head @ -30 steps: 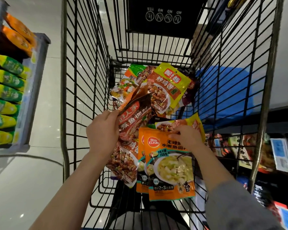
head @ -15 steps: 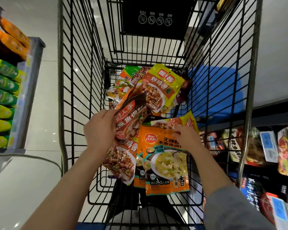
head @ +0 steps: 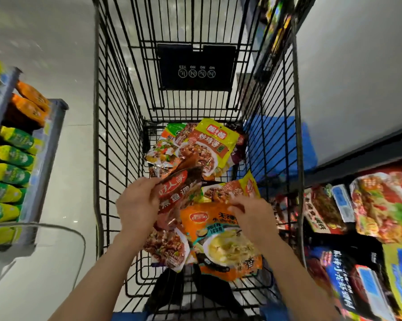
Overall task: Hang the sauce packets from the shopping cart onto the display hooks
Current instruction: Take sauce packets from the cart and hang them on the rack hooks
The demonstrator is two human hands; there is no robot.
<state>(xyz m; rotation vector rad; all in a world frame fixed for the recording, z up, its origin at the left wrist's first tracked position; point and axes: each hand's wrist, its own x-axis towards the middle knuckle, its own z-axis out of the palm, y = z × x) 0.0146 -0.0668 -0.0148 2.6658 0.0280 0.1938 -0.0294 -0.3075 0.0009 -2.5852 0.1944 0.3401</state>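
Left hand: the left hand (head: 137,205) grips the dark red sauce packet (head: 179,193) by its left edge, fingers curled round it, with a brown packet (head: 166,247) hanging beneath in the same bundle.
Right hand: the right hand (head: 251,215) lies over the top right corner of the orange packet (head: 220,239); blur hides whether the fingers pinch it or only rest on it.
Key relation: both held packets sit between the two hands, inside the shopping cart (head: 98,158), at its near end; the orange packet's long axis runs toward the person, its top edge farthest away.
Nearer hand: the right one is closer to the display shelf (head: 369,205), which stands just right of the cart.
Remaining stock: a yellow packet (head: 213,144) and others lie piled at the cart's far end, beyond both hands.
Surface: wire mesh floor, packets overlapping loosely.
Room: a narrow aisle; a second shelf of green bags (head: 12,156) stands left of the cart. No hooks are plainly visible.
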